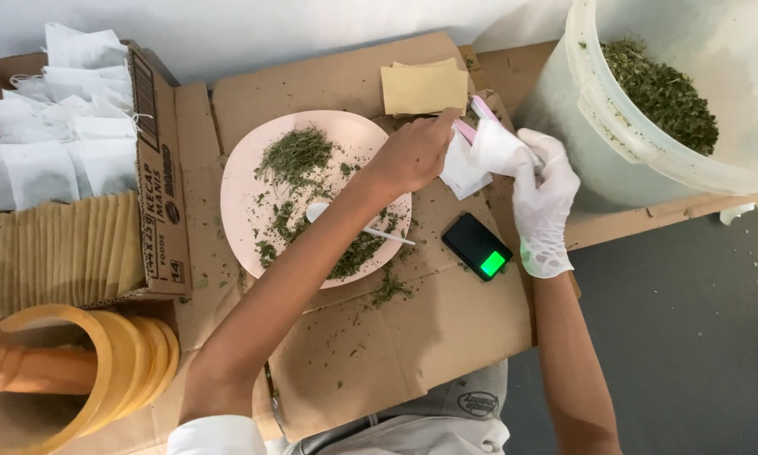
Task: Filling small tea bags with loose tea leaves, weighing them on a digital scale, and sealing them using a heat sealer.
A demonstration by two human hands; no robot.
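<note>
- The right hand (544,202), in a white glove, is closed around a small white paper pouch (498,147) at the far right of the cardboard sheet (412,345), beside the big white bucket (648,126).
- The bare left hand (412,156) reaches across to the same pouch, fingertips pinched at its near edge by a pink strip (466,131); what else it grips, I cannot tell.
- A pink plate (244,194) lies in the middle with loose dried green herb (294,156) scattered on it and a white spoon (320,211) resting idle.
- A small black scale (477,246) with a lit green screen lies just near of the hands, nothing on it.
- Far left, a carton (155,168) holds a heap of white pouches (58,126) and a row of tan envelopes (54,253); more tan envelopes (423,87) lie far of the plate.
- Judging by this, many pouches look done, yet plenty of herb is left on the plate and in the bucket, so the work seems midway.
</note>
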